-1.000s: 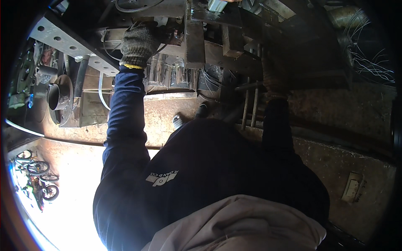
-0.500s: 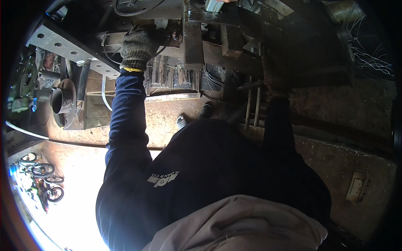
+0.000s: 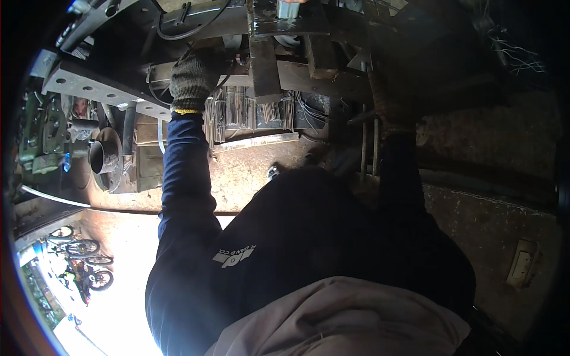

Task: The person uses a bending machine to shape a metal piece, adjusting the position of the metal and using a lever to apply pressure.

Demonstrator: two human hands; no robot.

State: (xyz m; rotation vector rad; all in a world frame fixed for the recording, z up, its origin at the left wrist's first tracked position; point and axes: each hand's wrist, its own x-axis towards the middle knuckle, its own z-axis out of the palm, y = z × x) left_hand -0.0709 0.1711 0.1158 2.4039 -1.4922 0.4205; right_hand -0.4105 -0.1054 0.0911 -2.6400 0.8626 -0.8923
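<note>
My left hand (image 3: pixel 193 82), in a grey knit glove with a yellow cuff edge, reaches to a dark metal frame (image 3: pixel 291 70) at the bench. Its fingers run into shadow beside a thin black cable (image 3: pixel 157 89), so what they hold, if anything, is hidden. My right hand (image 3: pixel 389 107) is gloved too and lies in deep shadow by the dark frame on the right; its fingers cannot be made out. Between the hands, two short flat metal bars (image 3: pixel 265 74) stick out toward me. A shiny square metal piece (image 3: pixel 288 9) sits on the frame at the top edge.
Bundles of thin rods (image 3: pixel 237 110) lie on a low shelf. At left are a perforated steel beam (image 3: pixel 98 89) and a flanged pipe (image 3: pixel 105 157). Upright bars (image 3: pixel 369 148) stand near my right arm. Loose wires (image 3: pixel 519 53) hang at far right; bicycles (image 3: pixel 83 249) stand outside.
The view has shifted a little, so the bars and frame sit slightly farther left and the rods and pipe farther right. Both hands stay at about the same places on the frame.
</note>
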